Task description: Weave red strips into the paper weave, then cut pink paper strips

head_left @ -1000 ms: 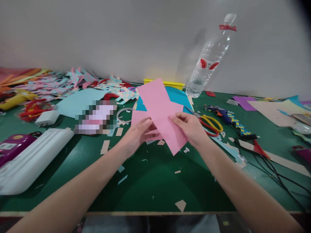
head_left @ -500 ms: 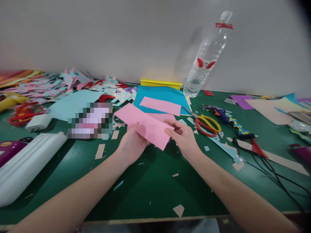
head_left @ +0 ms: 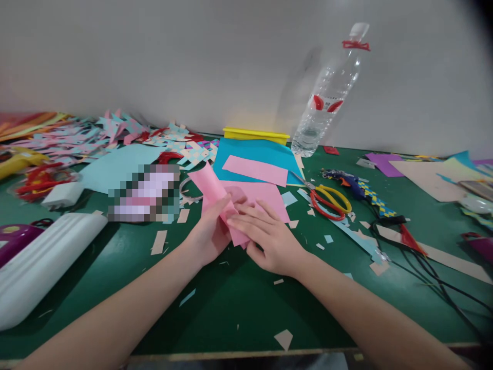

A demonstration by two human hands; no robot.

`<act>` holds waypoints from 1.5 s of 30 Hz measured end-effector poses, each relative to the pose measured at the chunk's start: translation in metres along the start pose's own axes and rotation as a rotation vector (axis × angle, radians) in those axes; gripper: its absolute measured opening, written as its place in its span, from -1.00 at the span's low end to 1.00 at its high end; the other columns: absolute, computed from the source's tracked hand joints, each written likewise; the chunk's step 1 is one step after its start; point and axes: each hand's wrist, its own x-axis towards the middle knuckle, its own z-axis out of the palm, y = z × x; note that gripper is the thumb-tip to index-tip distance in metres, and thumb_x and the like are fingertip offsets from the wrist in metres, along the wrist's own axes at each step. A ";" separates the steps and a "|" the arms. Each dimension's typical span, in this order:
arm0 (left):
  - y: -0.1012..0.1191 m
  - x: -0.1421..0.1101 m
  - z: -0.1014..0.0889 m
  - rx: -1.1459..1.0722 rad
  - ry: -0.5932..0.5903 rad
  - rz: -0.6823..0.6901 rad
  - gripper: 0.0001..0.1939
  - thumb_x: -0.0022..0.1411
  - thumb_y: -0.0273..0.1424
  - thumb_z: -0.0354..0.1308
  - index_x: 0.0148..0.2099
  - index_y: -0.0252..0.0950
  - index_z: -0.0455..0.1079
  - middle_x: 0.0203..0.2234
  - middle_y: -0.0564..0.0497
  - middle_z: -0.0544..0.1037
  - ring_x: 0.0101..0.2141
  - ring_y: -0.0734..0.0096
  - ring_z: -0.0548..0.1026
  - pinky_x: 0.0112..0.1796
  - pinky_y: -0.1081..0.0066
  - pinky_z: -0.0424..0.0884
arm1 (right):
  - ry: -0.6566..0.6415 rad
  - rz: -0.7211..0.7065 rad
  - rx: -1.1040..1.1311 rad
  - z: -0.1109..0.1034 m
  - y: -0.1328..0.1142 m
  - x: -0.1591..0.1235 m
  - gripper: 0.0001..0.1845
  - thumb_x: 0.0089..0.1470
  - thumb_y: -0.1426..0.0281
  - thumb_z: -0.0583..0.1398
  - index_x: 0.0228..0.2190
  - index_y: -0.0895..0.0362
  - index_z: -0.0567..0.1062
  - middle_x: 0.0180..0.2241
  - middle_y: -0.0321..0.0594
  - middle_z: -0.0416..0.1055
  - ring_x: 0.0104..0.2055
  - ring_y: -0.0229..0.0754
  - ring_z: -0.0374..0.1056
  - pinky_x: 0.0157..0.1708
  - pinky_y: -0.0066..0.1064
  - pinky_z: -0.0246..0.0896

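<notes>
A pink paper strip is in my left hand, the thumb over it and the fingers mostly hidden underneath. The strip is bent lengthwise, its right side curled up and over. My right hand is closed on the strip's right edge, fingertips pressing against the left thumb's side. Behind the hands a larger pink sheet lies on the green table. Another pink strip rests on a blue sheet farther back.
Scissors with red and yellow handles lie right of the hands. A clear bottle stands at the back. To the left are a blurred phone-like object, a white block and a clear ring. Cables and paper scraps lie about.
The strip, nearly flat before, is now curled over lengthwise. My right hand has moved left and turned palm down over it, uncovering more of the pink sheet behind.
</notes>
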 end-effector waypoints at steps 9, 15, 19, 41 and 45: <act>0.004 -0.001 -0.004 0.133 0.005 0.095 -0.94 0.15 -0.49 0.16 -0.27 -0.34 0.41 -0.50 0.04 0.45 -0.48 0.50 0.43 -0.36 0.47 0.41 | 0.322 0.296 0.436 -0.010 0.002 -0.001 -0.50 0.06 0.32 0.14 0.06 0.04 0.27 0.06 -0.11 0.33 0.12 -0.05 0.23 0.14 -0.06 0.09; 0.005 -0.009 -0.005 0.583 -0.229 0.083 -0.74 0.17 -0.40 0.19 -0.06 -0.28 0.37 -0.43 0.03 0.49 -0.48 0.47 0.45 -0.36 0.43 0.39 | 0.235 0.630 0.988 -0.002 0.012 0.001 -0.52 -0.01 0.20 0.25 -0.05 0.07 0.37 -0.10 -0.14 0.44 -0.16 -0.13 0.42 -0.15 -0.23 0.37; 0.005 -0.009 -0.005 0.798 -0.305 0.033 -0.56 0.19 -0.30 0.19 0.08 -0.32 0.25 -0.31 -0.09 0.54 -0.36 0.31 0.53 -0.24 0.30 0.42 | 0.266 0.750 1.070 -0.001 0.015 0.002 -0.71 -0.08 0.20 0.29 -0.32 0.12 0.49 -0.43 -0.26 0.49 -0.49 -0.23 0.39 -0.39 -0.31 0.39; 0.009 0.001 -0.010 1.068 -0.042 0.399 -0.73 0.03 -0.24 0.32 -0.27 -0.31 0.48 -0.47 -0.01 0.55 -0.46 0.32 0.50 -0.47 0.45 0.35 | 0.386 0.779 1.072 -0.001 0.018 0.003 -0.75 -0.16 0.23 0.35 -0.38 0.06 0.56 -0.35 -0.23 0.57 -0.27 -0.12 0.50 -0.18 -0.20 0.41; 0.007 -0.001 -0.009 1.008 -0.076 0.350 -0.70 0.05 -0.23 0.30 -0.20 -0.28 0.49 -0.39 -0.04 0.60 -0.40 0.26 0.55 -0.39 0.40 0.40 | 0.529 0.835 0.983 -0.001 0.019 0.003 -0.78 -0.16 0.24 0.35 -0.43 0.10 0.57 -0.39 -0.21 0.57 -0.29 -0.11 0.50 -0.20 -0.23 0.42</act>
